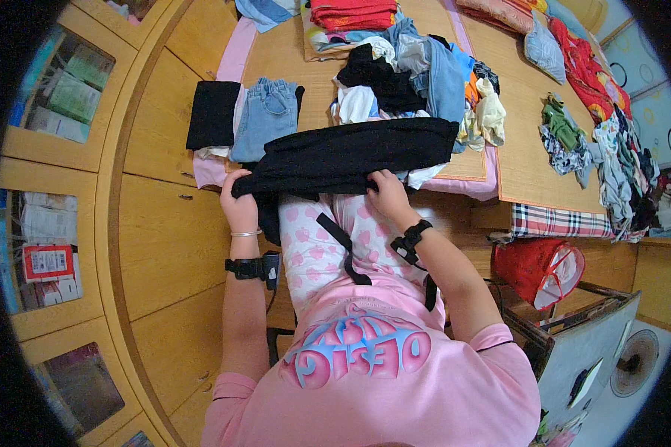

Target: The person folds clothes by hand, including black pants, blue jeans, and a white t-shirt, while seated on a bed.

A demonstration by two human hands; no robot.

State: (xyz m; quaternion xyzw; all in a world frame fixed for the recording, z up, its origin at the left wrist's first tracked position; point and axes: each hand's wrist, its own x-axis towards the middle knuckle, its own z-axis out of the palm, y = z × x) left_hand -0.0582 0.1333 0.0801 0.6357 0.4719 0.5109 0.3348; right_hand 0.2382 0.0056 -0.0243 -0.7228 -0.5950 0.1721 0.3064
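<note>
A long black garment (346,148) lies stretched from side to side across the bed's near edge, above the knees. My left hand (239,195) grips its lower left end, fingers closed on the cloth. My right hand (387,190) holds its near edge towards the right, fingertips curled on the fabric. Just beyond my left hand are folded light-blue jeans (265,117) and a folded black garment (214,114) beside them. Behind the stretched garment rises a loose heap with a black piece (380,81), a white piece (355,104) and blue denim (446,78).
Folded red cloth (353,14) lies at the far side of the bed mat (528,162). Green and patterned clothes (563,131) lie to the right. Wooden cabinets (162,223) stand close on the left. A red bag (528,271) sits below the bed edge at right.
</note>
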